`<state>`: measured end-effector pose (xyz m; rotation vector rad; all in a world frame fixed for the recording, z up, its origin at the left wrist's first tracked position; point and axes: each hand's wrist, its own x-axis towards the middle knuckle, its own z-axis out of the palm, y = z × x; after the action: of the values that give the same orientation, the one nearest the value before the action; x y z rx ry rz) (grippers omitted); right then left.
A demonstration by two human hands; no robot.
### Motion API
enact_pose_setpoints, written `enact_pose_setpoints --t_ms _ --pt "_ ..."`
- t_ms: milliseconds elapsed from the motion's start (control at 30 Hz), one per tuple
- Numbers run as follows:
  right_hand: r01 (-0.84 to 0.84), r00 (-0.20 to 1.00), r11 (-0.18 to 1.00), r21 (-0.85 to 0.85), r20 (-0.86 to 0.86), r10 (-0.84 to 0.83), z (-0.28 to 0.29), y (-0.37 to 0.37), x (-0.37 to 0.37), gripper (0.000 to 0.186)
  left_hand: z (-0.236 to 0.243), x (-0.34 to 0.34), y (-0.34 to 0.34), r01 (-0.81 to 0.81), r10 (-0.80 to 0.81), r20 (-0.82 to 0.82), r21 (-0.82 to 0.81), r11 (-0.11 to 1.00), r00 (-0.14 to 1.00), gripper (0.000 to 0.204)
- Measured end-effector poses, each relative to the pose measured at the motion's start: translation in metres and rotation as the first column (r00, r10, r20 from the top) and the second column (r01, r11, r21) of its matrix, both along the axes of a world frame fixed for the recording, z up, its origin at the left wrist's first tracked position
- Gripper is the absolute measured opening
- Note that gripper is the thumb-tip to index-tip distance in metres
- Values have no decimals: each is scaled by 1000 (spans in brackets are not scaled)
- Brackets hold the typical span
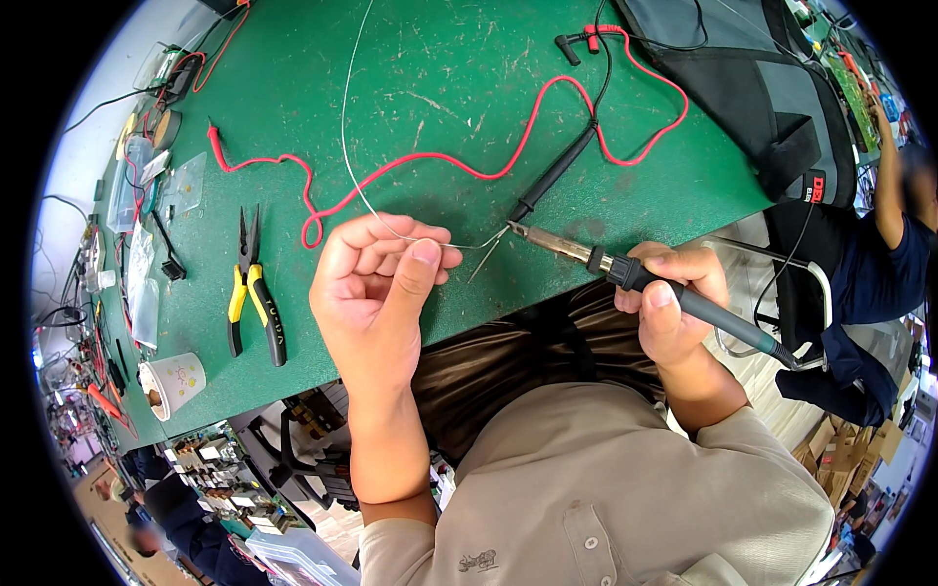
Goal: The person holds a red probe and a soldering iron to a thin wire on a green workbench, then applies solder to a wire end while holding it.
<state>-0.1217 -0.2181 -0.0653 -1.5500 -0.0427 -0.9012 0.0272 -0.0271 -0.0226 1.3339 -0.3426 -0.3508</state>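
Observation:
My left hand (386,283) pinches a thin strand of solder wire (344,127) between thumb and forefinger. The strand loops up past the far edge of view, and its short free end reaches right. My right hand (679,293) grips a soldering iron (703,311) by its dark handle, its metal barrel aimed left. The iron's tip meets the wire's end close to the front of a black test probe (557,171) lying on the green table (410,127). A thin metal piece (489,256) slants down from there; whether it belongs to the probe, I cannot tell.
Yellow-and-black needle-nose pliers (251,288) lie left of my left hand. A paper cup (174,384) stands at the left edge. Behind runs a red test lead (420,156) with a red probe (217,148). A black-grey bag (733,88) lies far right. Other people sit nearby.

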Motion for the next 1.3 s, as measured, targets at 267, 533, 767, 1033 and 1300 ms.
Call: enact_pose_setpoints --t_ms 267,533,767,1033,1300 --pt "-8 999 1000 5 31 8 -1 -1 0 19 0 3 6 9 -9 -50 -2 1000 999 19" --pt "-10 999 1000 -2 41 10 -3 -1 0 20 3 4 4 24 -22 -67 30 999 997 22" --pt "-18 998 999 39 58 16 -3 -2 0 19 3 3 1 36 -34 -43 59 998 999 19" --pt "-17 998 999 35 61 15 -4 -3 -1 19 3 2 -1 22 -20 -27 85 996 999 19" --pt "-12 998 999 35 56 10 -4 -3 -1 19 4 0 -1 15 -13 -17 106 994 1000 19"
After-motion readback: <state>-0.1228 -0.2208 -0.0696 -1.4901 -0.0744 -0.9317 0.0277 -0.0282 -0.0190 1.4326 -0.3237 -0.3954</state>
